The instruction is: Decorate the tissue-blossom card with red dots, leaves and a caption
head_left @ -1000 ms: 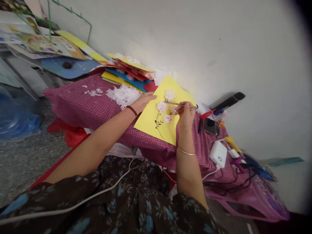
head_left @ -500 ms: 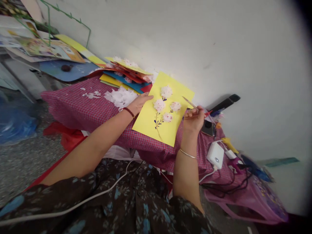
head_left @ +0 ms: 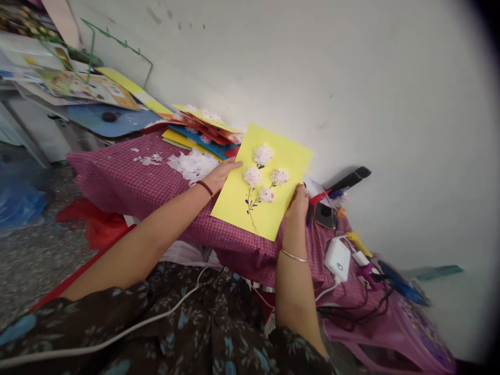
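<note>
A yellow sheet of paper (head_left: 229,200) is held up, tilted, above the checked tablecloth. It bears several fluffy white paper blossoms (head_left: 253,176) flecked with red, brown painted stems (head_left: 253,219) and small dark blue marks. My left hand (head_left: 223,174) grips its left edge, thumb on the front and the other fingers mostly hidden behind. At the right edge, my right hand (head_left: 298,202) is closed on the sheet, its fingers partly out of sight. White paper scraps (head_left: 194,165) lie beside my left hand.
Behind the left hand is a stack of coloured sheets (head_left: 211,129) with similar blossoms. On the right are a phone (head_left: 324,215), a white power bank (head_left: 338,259), cables and a pink plastic stool (head_left: 406,333). The wall (head_left: 312,78) rises close behind the table.
The thin pointed stick-like tool in my right hand has gone from sight. That hand has moved left and down onto the sheet's right edge. My left hand keeps its hold.
</note>
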The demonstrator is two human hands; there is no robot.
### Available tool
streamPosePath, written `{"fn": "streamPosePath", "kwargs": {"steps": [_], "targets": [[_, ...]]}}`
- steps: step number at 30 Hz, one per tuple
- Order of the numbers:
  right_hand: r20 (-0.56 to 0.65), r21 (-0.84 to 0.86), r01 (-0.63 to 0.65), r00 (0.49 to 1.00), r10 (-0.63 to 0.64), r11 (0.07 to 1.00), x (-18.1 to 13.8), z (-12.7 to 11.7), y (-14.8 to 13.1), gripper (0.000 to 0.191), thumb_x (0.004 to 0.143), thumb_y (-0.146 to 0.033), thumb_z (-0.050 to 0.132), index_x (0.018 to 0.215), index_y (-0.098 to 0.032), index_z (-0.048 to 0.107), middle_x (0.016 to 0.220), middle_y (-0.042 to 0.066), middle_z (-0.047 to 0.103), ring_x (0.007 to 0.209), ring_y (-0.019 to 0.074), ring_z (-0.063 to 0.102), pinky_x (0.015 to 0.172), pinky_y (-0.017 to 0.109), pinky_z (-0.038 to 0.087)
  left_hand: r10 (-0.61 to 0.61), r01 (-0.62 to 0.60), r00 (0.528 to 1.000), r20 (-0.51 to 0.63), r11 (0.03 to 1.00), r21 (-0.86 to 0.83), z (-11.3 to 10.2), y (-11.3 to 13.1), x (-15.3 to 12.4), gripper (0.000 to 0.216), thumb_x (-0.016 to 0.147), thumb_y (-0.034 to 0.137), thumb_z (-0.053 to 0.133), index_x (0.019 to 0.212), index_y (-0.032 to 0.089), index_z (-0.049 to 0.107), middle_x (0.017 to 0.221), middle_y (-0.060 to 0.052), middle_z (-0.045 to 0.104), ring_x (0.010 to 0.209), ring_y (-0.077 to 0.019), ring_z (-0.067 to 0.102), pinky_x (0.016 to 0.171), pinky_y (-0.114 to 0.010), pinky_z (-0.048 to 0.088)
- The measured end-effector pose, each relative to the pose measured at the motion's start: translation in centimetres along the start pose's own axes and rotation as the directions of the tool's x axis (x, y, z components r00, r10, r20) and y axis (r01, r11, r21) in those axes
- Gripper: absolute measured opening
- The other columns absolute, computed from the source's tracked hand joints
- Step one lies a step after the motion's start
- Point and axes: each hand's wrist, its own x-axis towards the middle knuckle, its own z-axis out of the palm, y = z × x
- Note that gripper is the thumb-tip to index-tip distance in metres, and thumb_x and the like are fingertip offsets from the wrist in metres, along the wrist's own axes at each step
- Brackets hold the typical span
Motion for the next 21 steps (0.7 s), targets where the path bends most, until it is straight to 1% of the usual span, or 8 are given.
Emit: {"fn": "streamPosePath", "kwargs": {"steps": [4, 6, 8, 11, 14, 18, 21], "targets": [[0.067, -0.088, 0.048, 0.997, -0.042, 0.995, -0.4, -0.4, 0.1, 0.019, 0.083, -0.038, 0.06, 0.087, -0.021, 0.058, 0.079, 0.0, 0.068, 0.071, 0.0142, 0.063, 0.068, 0.028, 0.055, -0.03, 0.03, 0.999, -0.015, 1.0, 0.009, 0.1, 0.0, 0.0, 0.036, 0.077, 0.014, 0.068, 0.113, 0.013, 0.07, 0.083, -0.008, 0.079, 0.079, -0.0244, 0.076, 0.088, -0.04, 0.059], [0.098, -0.126, 0.071, 0.993, -0.059, 0.989, -0.4, -0.7, 0.3, 0.02, 0.079, -0.038, 0.065, 0.084, -0.021, 0.056, 0.075, -0.002, 0.065, 0.068, 0.0133, 0.06, 0.065, 0.026, 0.053, -0.083, 0.083, 0.997, -0.004, 0.996, 0.026, 0.2, 0.1, -0.1, 0.035, 0.079, 0.015, 0.068, 0.114, 0.013, 0.07, 0.083, -0.009, 0.079, 0.08, -0.0251, 0.076, 0.087, -0.041, 0.059], [0.104, -0.151, 0.099, 0.991, -0.084, 0.984, -0.2, -1.0, 0.5, 0.022, 0.076, -0.037, 0.067, 0.082, -0.021, 0.054, 0.072, -0.004, 0.062, 0.067, 0.0125, 0.058, 0.065, 0.025, 0.052, -0.161, 0.16, 0.987, 0.023, 0.986, 0.05, 0.4, 0.0, -0.4, 0.032, 0.082, 0.019, 0.067, 0.113, 0.011, 0.07, 0.084, -0.012, 0.079, 0.082, -0.0271, 0.076, 0.087, -0.043, 0.059], [0.079, -0.164, 0.135, 0.989, -0.123, 0.977, 0.3, -1.4, 0.8, 0.025, 0.073, -0.04, 0.068, 0.081, -0.021, 0.054, 0.074, -0.004, 0.062, 0.07, 0.012, 0.059, 0.067, 0.025, 0.052, -0.26, 0.255, 0.964, 0.062, 0.963, 0.083, 0.7, -0.2, -0.6, 0.031, 0.088, 0.029, 0.062, 0.111, 0.011, 0.072, 0.085, -0.014, 0.079, 0.085, -0.0287, 0.076, 0.086, -0.044, 0.059], [0.05, -0.16, 0.153, 0.988, -0.146, 0.975, 0.8, -1.8, 0.8, 0.028, 0.071, -0.044, 0.067, 0.083, -0.021, 0.056, 0.077, -0.003, 0.064, 0.071, 0.0123, 0.06, 0.067, 0.026, 0.052, -0.311, 0.301, 0.947, 0.083, 0.947, 0.107, 0.7, -0.5, -0.6, 0.038, 0.092, 0.043, 0.058, 0.109, 0.013, 0.072, 0.088, -0.015, 0.079, 0.088, -0.0293, 0.076, 0.086, -0.042, 0.059], [-0.004, -0.132, 0.162, 0.987, -0.164, 0.978, 1.2, -2.1, 0.6, 0.031, 0.07, -0.047, 0.067, 0.083, -0.021, 0.056, 0.078, -0.002, 0.065, 0.069, 0.0123, 0.06, 0.065, 0.027, 0.053, -0.331, 0.316, 0.938, 0.104, 0.939, 0.131, 0.5, -0.7, -0.2, 0.047, 0.091, 0.054, 0.057, 0.112, 0.015, 0.072, 0.1, -0.015, 0.078, 0.095, -0.0293, 0.075, 0.088, -0.041, 0.058], [-0.035, -0.112, 0.171, 0.984, -0.176, 0.979, 1.4, -2.4, 0.4, 0.029, 0.071, -0.047, 0.067, 0.079, -0.021, 0.054, 0.075, -0.003, 0.064, 0.066, 0.0118, 0.06, 0.062, 0.025, 0.052, -0.308, 0.291, 0.948, 0.084, 0.941, 0.175, 0.5, -0.7, -0.1, 0.046, 0.092, 0.053, 0.055, 0.113, 0.015, 0.072, 0.101, -0.015, 0.078, 0.096, -0.0294, 0.075, 0.088, -0.041, 0.058]]}}
